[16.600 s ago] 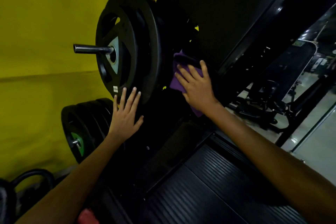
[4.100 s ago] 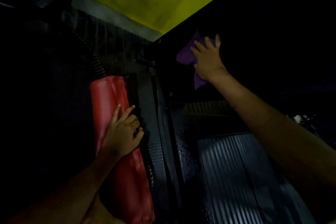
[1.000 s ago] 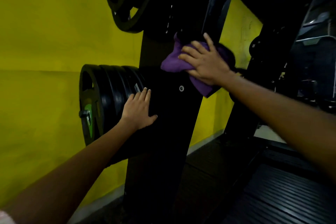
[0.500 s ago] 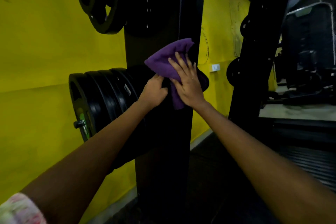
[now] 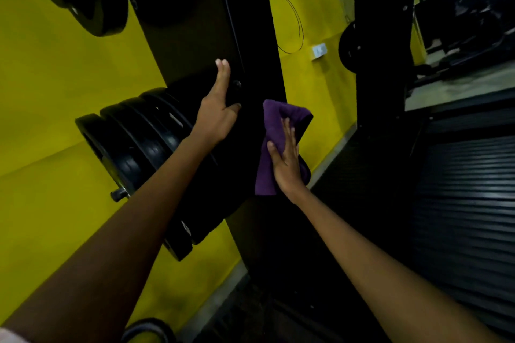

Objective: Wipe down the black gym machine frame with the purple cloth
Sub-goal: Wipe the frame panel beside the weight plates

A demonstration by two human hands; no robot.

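Head view: the right hand [image 5: 285, 159] lies flat with its fingers stretched upward, pressing the purple cloth [image 5: 274, 136] against the right edge of the black upright post [image 5: 250, 36] of the gym machine frame. The cloth sits under the palm and fingers, not pinched in a fist; its bunched upper part sticks out above the fingertips, and a loose flap hangs below and left of the wrist. The left hand [image 5: 218, 114] is open too, fingers together and pointing up, laid flat on the front face of the same post just left of the cloth, with its thumb beside a small round bolt [image 5: 237, 84]. It holds nothing. A stack of black weight plates [image 5: 133, 142] sits on a peg left of the post, against the yellow wall [image 5: 55, 78]. Ribbed black flooring [image 5: 468, 189] lies to the right.
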